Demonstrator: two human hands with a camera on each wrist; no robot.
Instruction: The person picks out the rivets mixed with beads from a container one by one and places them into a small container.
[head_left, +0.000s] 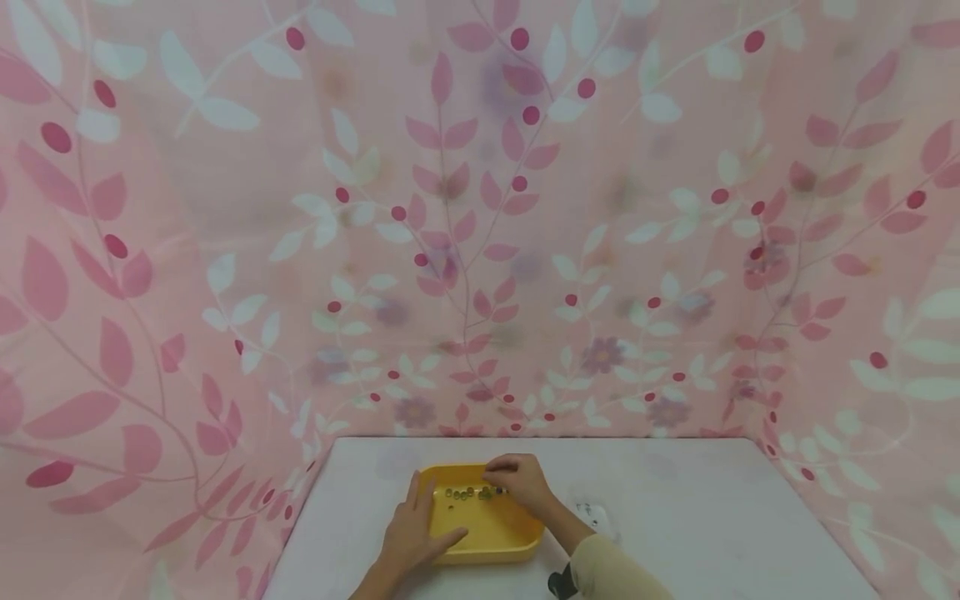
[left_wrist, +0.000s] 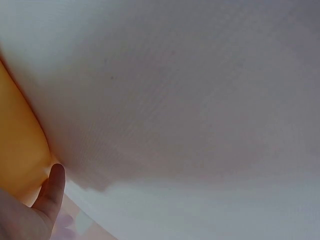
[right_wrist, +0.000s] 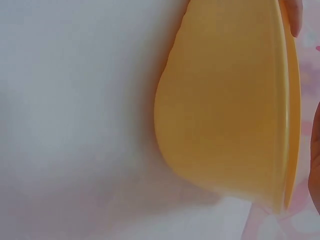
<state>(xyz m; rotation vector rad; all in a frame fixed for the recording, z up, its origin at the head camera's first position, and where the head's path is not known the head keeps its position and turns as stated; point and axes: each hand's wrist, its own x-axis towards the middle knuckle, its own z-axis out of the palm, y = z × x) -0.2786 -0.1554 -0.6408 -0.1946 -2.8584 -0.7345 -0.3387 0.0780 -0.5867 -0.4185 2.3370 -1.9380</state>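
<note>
A yellow tray [head_left: 487, 556] stands on the white table, with several small greenish-gold bead-like pieces [head_left: 463, 495] lying in it, most in a loose row toward the back. My left hand [head_left: 411, 533] rests at the tray's left side, fingers straight along the rim and thumb stretched over the front left part. In the left wrist view, one finger shows beside the tray's wall [left_wrist: 20, 135]. Over the back right of the tray, my right hand [head_left: 525, 486] has its fingers bent, tips close above the pieces. Whether they pinch a piece is too small to tell.
A small clear packet [head_left: 595, 515] with dark specks lies on the table [head_left: 720, 517] right of the tray. Near the right sleeve is a dark object [head_left: 561, 582], partly hidden. Pink leaf-patterned cloth [head_left: 465, 250] hangs behind and at both sides.
</note>
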